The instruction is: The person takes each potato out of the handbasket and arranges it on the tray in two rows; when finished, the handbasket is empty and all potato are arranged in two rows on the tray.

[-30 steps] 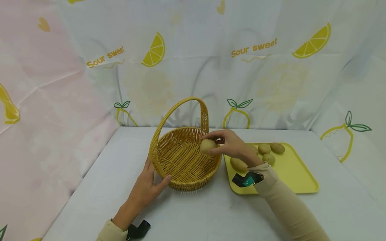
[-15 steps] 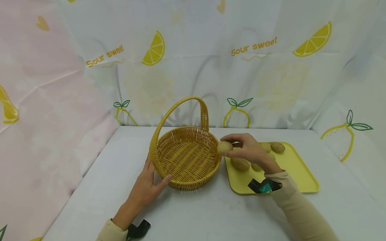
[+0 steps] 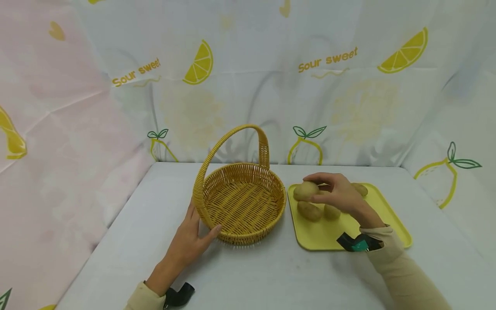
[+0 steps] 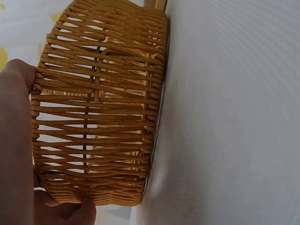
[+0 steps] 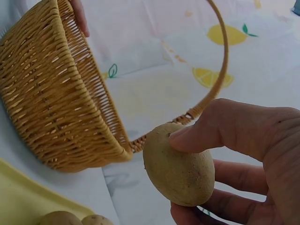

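My right hand [image 3: 342, 197] pinches a pale brown potato [image 3: 306, 190] between thumb and fingers, above the left part of the yellow tray [image 3: 321, 239]. Close up in the right wrist view, the thumb lies across the top of that potato [image 5: 180, 171]. A round wicker basket [image 3: 242, 238] with a tall arched handle stands left of the tray, its woven floor bare. My left hand [image 3: 187, 241] holds the basket by its front left side, thumb at the rim. In the left wrist view, the fingers [image 4: 84, 213] curl at the woven wall.
Several potatoes [image 3: 309, 211] lie on the tray, some partly hidden by the right hand. A white cloth covers the table [image 3: 263, 275]. Behind it hangs a lemon-print curtain [image 3: 244, 99].
The right hand has carried the potato rightward, from over the basket's right rim to above the tray. The left hand and basket have kept their place.
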A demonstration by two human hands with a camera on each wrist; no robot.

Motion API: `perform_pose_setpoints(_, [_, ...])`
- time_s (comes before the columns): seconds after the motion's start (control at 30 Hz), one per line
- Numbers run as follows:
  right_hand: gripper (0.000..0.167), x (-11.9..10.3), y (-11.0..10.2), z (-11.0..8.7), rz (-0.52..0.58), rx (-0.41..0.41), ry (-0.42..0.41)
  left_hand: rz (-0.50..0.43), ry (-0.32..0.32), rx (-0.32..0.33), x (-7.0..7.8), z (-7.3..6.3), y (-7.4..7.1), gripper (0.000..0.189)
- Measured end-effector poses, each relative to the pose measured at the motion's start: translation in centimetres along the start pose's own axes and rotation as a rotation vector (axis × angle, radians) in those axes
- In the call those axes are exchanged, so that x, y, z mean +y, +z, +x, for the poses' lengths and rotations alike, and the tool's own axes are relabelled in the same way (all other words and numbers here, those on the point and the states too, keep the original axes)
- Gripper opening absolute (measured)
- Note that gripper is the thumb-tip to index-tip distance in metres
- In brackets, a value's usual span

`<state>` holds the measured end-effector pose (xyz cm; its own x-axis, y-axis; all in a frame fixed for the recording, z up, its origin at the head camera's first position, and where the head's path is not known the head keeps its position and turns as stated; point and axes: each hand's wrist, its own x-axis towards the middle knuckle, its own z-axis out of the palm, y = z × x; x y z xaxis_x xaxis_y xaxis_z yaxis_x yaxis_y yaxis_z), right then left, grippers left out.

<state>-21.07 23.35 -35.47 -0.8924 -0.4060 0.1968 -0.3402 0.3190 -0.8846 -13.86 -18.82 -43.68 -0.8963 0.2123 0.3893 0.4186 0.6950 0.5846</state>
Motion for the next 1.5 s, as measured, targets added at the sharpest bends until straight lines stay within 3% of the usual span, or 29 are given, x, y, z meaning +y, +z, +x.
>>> perform_pose_setpoints(0.67, [0.045,1.1,-3.7,-3.1,-0.137,0.084,-0.004,-0.001,0.006,0.009,0.1,0.0,0.0,0.102])
perform_pose_setpoints(1.17, [0.044,2.8,-5.8,-5.0,-0.157,0.154,-0.013,-0.002,0.007,-0.001,0.1,0.0,0.0,0.101])
perform_pose_setpoints(1.5, [0.043,3.6,-7.2,-6.0,-0.213,0.164,0.056,-0.003,0.009,-0.001,0.2,0.0,-0.1,0.101])
